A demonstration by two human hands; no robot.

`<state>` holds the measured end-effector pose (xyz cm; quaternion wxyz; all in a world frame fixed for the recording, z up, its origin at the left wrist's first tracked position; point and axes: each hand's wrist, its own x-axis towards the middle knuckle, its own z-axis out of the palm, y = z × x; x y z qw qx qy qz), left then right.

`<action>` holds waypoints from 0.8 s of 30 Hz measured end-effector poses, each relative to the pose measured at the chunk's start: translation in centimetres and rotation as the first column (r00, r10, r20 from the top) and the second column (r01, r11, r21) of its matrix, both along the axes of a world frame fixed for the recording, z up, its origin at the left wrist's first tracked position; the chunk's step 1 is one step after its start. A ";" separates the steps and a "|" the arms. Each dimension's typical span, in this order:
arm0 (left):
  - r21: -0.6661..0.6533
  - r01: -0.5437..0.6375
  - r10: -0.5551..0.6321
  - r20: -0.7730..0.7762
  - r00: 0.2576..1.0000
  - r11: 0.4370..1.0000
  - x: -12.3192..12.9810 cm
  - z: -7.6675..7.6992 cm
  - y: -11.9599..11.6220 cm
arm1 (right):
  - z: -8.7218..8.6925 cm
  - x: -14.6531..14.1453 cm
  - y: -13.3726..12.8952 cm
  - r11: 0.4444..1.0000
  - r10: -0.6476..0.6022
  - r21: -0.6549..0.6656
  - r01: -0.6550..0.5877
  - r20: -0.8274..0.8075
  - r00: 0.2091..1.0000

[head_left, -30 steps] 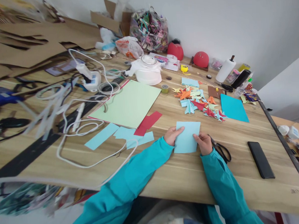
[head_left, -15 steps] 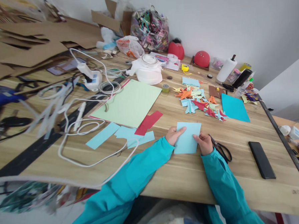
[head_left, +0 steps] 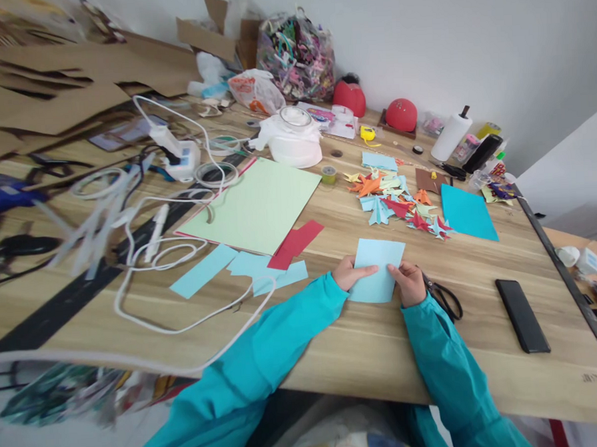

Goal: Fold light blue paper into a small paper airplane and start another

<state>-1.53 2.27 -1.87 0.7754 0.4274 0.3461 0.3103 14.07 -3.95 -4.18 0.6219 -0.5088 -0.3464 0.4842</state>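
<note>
A light blue sheet of paper (head_left: pixel 376 287) is held up between my hands over the wooden table. My left hand (head_left: pixel 352 273) grips its left edge, thumb lying across the front. On the other edge my right hand (head_left: pixel 408 282) pinches the sheet with its thumb on top; fingers behind the paper are hidden. Black-handled scissors (head_left: pixel 445 298) lie just beside my right hand, their blades partly covered by it. To the left are light blue paper strips (head_left: pixel 205 271) and red paper pieces (head_left: pixel 294 245).
Folded paper shapes (head_left: pixel 397 198) are piled beyond my hands, near a turquoise sheet (head_left: pixel 469 212). A black phone (head_left: pixel 522 316) lies at right. Pale green sheets (head_left: pixel 257 202) and a looping white cable (head_left: pixel 164 329) occupy the left. A tape roll (head_left: pixel 329 175) stands farther back.
The paper has shifted slightly right and away from me, its top edge tilting. My left thumb has slid farther across it, closer to the right thumb.
</note>
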 end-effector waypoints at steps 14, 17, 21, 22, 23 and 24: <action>-0.023 0.010 -0.009 0.016 1.000 1.000 0.0 -0.7 0.1 | 0.5 -0.3 0.0 1.000 -0.014 -0.018 0.015 0.026 1.000; -0.046 0.010 -0.009 0.024 1.000 0.999 -0.1 -0.5 0.2 | 0.4 -0.3 0.1 0.998 -0.053 -0.027 0.054 0.020 0.998; -0.026 0.011 -0.011 0.020 1.000 1.000 -0.2 -0.3 0.0 | 0.4 -0.3 0.0 1.000 -0.007 -0.016 0.008 0.036 0.999; -0.024 0.019 -0.018 0.024 1.000 1.000 -0.2 -0.3 0.0 | 0.4 -0.3 0.0 1.000 -0.006 -0.012 0.007 0.038 0.999; -0.028 0.026 -0.025 0.033 0.999 0.999 -0.2 -0.3 0.0 | 0.4 -0.3 0.0 1.000 -0.014 -0.009 0.014 0.041 0.999; -0.039 0.032 -0.030 0.045 0.999 0.999 -0.2 -0.4 0.0 | 0.4 -0.3 0.0 1.000 -0.026 -0.009 0.027 0.042 0.999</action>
